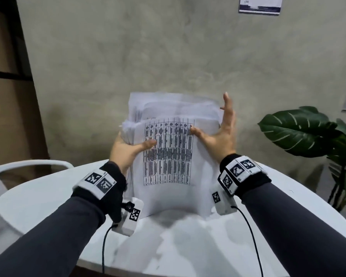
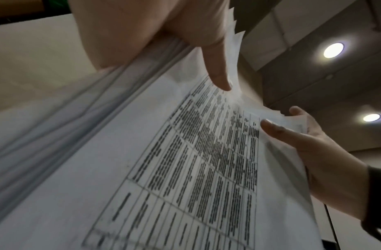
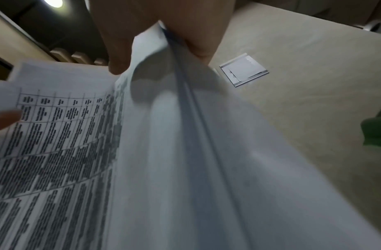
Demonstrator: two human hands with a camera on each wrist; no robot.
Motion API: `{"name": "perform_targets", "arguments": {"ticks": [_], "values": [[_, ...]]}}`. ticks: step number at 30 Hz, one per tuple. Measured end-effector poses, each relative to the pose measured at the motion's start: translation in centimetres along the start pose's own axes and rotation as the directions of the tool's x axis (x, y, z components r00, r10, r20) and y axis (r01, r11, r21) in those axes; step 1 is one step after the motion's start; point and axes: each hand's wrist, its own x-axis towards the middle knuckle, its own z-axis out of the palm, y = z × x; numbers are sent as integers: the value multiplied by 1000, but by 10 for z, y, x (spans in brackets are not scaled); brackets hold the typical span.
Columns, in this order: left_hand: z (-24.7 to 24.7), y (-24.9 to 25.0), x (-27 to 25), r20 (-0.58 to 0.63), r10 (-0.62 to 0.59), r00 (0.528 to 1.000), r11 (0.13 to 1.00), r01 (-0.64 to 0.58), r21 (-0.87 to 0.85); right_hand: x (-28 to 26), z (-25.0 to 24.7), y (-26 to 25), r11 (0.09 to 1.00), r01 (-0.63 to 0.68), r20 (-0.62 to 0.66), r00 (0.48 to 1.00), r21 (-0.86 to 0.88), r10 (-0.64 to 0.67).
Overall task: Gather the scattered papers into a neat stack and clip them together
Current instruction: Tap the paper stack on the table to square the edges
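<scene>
Head view, papers: a thick stack of papers [image 1: 168, 152] is held upright on its lower edge on the white table [image 1: 188, 246]; the top sheets are blurred and uneven, and a printed grid is seen on the front sheet.
Head view, left hand: the left hand [image 1: 126, 150] is wrapped round the stack's left edge, thumb laid across the front sheet; its fingers are hidden behind the paper.
Head view, right hand: the right hand [image 1: 220, 132] is set against the right edge, fingers straight and spread, thumb on the front sheet.
Head view, surroundings: a plant [image 1: 308, 132] is cut off at the right.
Left wrist view: the stack's layered edge [image 2: 78, 126] is seen blurred, with the thumb [image 2: 217, 74] on the sheet.
Right wrist view: the sheets [image 3: 185, 169] are smeared; the print cannot be read; the fingertips are hidden by the paper.
</scene>
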Motion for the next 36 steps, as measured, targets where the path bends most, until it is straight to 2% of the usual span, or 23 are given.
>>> {"name": "perform_targets", "arguments": {"ticks": [4, 9, 11, 14, 16, 18, 20, 23, 26, 28, 30, 32, 34, 36], "values": [[-2, 3, 14, -39, 11, 999, 999, -12, -45, 16, 0, -10, 1000, 17, -19, 1000, -13, -18], [-7, -10, 15, -110, -36, 993, 991, 21, -133, 17, 5, -8, 989, -135, -107, 984, 56, 140], [-9, -19, 8, -82, -83, 993, 992, 74, -106, 14, 6, -10, 984, -145, -111, 981, 103, 157], [-10, -25, 0, -15, -111, 994, 994, 111, -26, 11, 9, -9, 983, -137, -28, 990, 123, 142], [-10, -22, -1, -63, -97, 993, 995, 98, 12, 9, 13, -10, 973, -164, -4, 986, 164, 167], [-11, -18, -1, -112, -65, 992, 996, 72, 55, 11, 14, -19, 940, -216, -36, 972, 263, 233], [-12, -10, -6, -122, -22, 992, 996, 33, 84, 15, 15, -25, 925, -211, -60, 969, 316, 241], [-17, -8, -12, -117, -10, 993, 997, 19, 78, 11, 15, -24, 934, -218, 22, 975, 285, 221], [-26, -11, -22, -67, -48, 997, 998, 51, 42, -5, 19, -5, 869, -391, 172, 919, 304, 354], [-30, -9, -25, -43, -42, 998, 996, 46, 83, -13, 18, 1, 842, -456, 220, 887, 288, 406], [-32, -1, -21, -83, -2, 997, 997, 8, 75, -12, 18, 4, 846, -425, 188, 904, 321, 383], [-29, 16, -16, -147, 39, 988, 998, -29, 63, -6, 19, -1, 922, -295, 66, 955, 252, 288], [-22, 30, -10, -197, 158, 968, 984, -136, 117, 0, 21, -7, 989, -81, -48, 995, 123, 88], [-17, 37, -1, -234, 328, 915, 943, -300, 147, 3, 23, -8, 996, 89, -82, 993, 13, -87]]}}
